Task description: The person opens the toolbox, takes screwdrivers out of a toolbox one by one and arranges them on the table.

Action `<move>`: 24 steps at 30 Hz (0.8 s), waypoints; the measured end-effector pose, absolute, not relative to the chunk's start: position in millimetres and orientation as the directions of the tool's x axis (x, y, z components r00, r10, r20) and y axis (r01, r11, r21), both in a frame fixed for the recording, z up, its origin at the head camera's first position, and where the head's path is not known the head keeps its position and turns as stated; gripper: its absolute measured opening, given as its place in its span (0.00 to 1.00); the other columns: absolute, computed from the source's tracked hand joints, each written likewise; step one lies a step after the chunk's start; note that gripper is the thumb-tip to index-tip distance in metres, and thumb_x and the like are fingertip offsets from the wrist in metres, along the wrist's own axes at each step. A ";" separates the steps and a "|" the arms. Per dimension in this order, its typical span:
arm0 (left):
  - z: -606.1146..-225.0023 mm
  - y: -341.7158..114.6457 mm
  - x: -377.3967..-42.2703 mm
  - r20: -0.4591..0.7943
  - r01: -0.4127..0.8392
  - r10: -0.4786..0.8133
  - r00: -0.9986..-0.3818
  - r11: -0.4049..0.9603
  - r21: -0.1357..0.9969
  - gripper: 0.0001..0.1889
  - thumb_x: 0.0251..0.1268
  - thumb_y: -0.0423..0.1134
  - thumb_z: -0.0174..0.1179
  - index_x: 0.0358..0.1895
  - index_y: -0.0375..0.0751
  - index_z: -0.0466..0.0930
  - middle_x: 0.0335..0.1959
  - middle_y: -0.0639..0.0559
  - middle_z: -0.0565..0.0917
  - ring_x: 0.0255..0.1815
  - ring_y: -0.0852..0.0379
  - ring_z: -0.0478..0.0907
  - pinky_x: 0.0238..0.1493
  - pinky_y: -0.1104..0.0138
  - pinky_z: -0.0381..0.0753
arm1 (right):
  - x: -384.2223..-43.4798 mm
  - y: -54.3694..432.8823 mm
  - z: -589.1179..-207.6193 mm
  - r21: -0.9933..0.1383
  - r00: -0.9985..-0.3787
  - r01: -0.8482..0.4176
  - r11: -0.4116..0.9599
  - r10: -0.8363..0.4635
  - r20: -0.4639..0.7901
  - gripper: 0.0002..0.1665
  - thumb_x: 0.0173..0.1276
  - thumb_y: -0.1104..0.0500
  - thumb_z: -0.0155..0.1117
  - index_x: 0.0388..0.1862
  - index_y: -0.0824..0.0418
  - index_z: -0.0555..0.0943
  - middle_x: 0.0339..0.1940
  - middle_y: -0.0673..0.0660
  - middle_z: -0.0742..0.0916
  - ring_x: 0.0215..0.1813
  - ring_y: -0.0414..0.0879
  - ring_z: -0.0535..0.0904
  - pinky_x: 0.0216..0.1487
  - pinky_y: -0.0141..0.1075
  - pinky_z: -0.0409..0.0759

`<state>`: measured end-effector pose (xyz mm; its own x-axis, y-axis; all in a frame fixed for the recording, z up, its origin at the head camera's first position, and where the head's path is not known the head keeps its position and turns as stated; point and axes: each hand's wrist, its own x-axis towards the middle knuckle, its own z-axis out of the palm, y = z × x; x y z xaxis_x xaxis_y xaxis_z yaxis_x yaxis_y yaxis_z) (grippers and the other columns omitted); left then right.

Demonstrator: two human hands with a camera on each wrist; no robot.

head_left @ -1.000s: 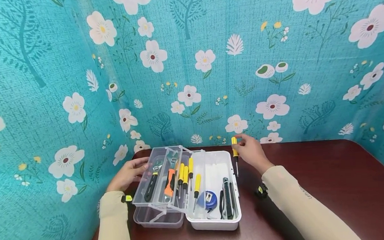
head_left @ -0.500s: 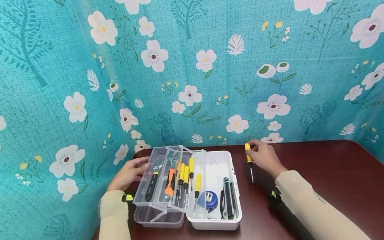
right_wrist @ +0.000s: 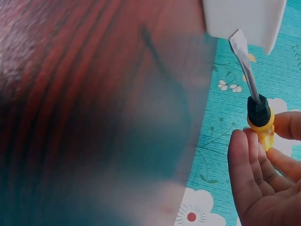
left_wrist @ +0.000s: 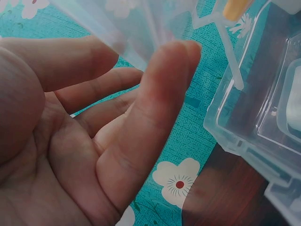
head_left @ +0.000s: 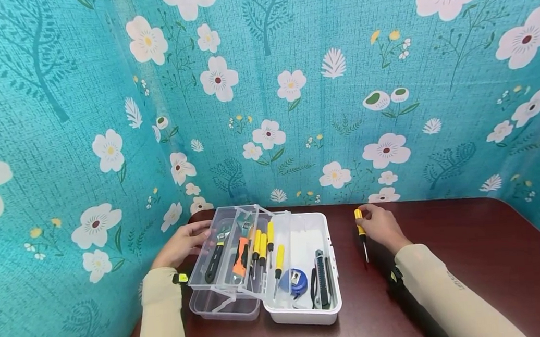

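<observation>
Right of the white toolbox (head_left: 304,316): flathead screwdriver (head_left: 359,224), handle in my pinch

Right hand (head_left: 381,226) has the yellow handle between thumb and fingers. Long axis runs from the grip down and back toward me; blade sticks out free, low over the tabletop (head_left: 473,253). Tip may be just clear of the wood; poor angle to judge. Right is the only hand near it. Left hand (head_left: 178,245) is across the box at the clear upper tray's (head_left: 200,285) outer edge; can't tell whether it pinches or just rests. Handle's butt end is mostly hidden by fingers in the right wrist view.
</observation>
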<state>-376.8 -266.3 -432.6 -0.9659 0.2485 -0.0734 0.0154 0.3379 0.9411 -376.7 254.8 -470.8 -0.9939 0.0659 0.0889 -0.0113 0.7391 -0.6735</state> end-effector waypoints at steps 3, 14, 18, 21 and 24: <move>-432.6 -265.8 -376.5 -0.073 0.016 0.254 -0.964 0.333 0.943 0.25 0.74 0.40 0.55 0.70 0.35 0.66 0.54 0.38 0.80 0.44 0.45 0.82 0.43 0.53 0.83 | -376.6 255.9 -475.4 -0.671 -0.995 0.000 0.742 0.069 0.077 0.25 0.71 0.57 0.60 0.62 0.66 0.73 0.43 0.64 0.83 0.33 0.49 0.80 0.33 0.39 0.81; -431.5 -263.8 -375.1 -0.066 0.029 0.271 -0.960 0.333 0.943 0.26 0.75 0.40 0.54 0.70 0.33 0.65 0.55 0.36 0.79 0.45 0.45 0.82 0.42 0.54 0.83 | -377.1 257.9 -494.9 -0.640 -0.996 0.027 0.768 0.076 0.050 0.26 0.68 0.58 0.61 0.61 0.70 0.73 0.44 0.67 0.82 0.35 0.51 0.78 0.34 0.41 0.81; -430.9 -263.8 -375.6 -0.066 0.026 0.260 -0.963 0.334 0.942 0.25 0.74 0.40 0.55 0.70 0.34 0.66 0.55 0.36 0.79 0.45 0.45 0.82 0.42 0.54 0.83 | -377.7 260.9 -495.1 -0.625 -0.997 0.030 0.780 0.069 0.038 0.26 0.67 0.58 0.62 0.59 0.70 0.73 0.44 0.67 0.82 0.34 0.52 0.78 0.33 0.41 0.80; -430.4 -263.7 -375.8 -0.068 0.020 0.246 -0.967 0.338 0.941 0.25 0.74 0.40 0.55 0.69 0.35 0.66 0.55 0.37 0.79 0.45 0.45 0.83 0.42 0.54 0.83 | -378.3 262.3 -494.7 -0.607 -0.998 0.033 0.794 0.059 0.023 0.26 0.65 0.58 0.64 0.59 0.70 0.74 0.44 0.66 0.82 0.35 0.53 0.77 0.34 0.42 0.80; -430.1 -263.5 -375.0 -0.070 0.018 0.241 -0.968 0.343 0.939 0.25 0.74 0.40 0.55 0.70 0.35 0.66 0.55 0.37 0.79 0.45 0.45 0.83 0.42 0.54 0.83 | -378.6 262.4 -494.5 -0.582 -0.999 0.040 0.812 0.054 0.006 0.27 0.64 0.58 0.65 0.58 0.71 0.75 0.44 0.67 0.83 0.36 0.53 0.77 0.36 0.45 0.80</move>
<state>-375.0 -263.5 -430.1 -0.9681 0.2407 -0.0697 0.0177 0.3430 0.9392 -378.6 262.4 -494.5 -0.9985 0.0539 0.0057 0.0405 0.8121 -0.5822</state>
